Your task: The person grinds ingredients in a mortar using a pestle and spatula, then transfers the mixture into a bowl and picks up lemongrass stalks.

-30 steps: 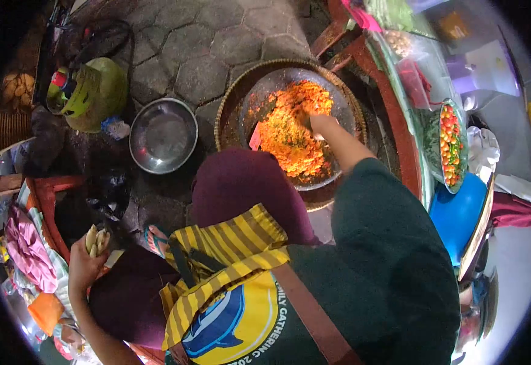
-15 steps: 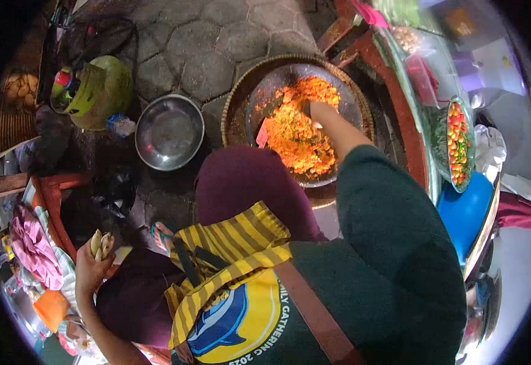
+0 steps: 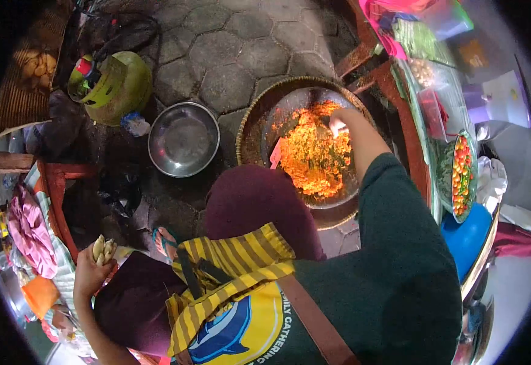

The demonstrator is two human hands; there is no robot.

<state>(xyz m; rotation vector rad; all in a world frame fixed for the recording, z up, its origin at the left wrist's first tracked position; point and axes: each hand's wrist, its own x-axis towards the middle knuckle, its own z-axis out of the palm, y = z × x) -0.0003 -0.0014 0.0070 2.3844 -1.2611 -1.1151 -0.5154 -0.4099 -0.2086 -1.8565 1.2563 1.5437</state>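
My right hand (image 3: 340, 123) digs into the orange mash (image 3: 314, 159) in the far bowl (image 3: 285, 108). I cannot tell what its fingers grip. The mash looks mostly crushed. My left hand (image 3: 88, 275) clenches pale pods (image 3: 102, 248), seemingly not yet added.

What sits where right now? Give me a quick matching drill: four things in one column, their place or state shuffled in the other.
Things
1. right hand
2. left hand
3. steel bowl
4. gas cylinder

Place or state
a. green, far left on the paving
b. closed on pale pieces, low at the left
c. down on the orange mash over the woven tray
d. empty, on the ground between the other two vessels

Pairs: 1-c, 2-b, 3-d, 4-a
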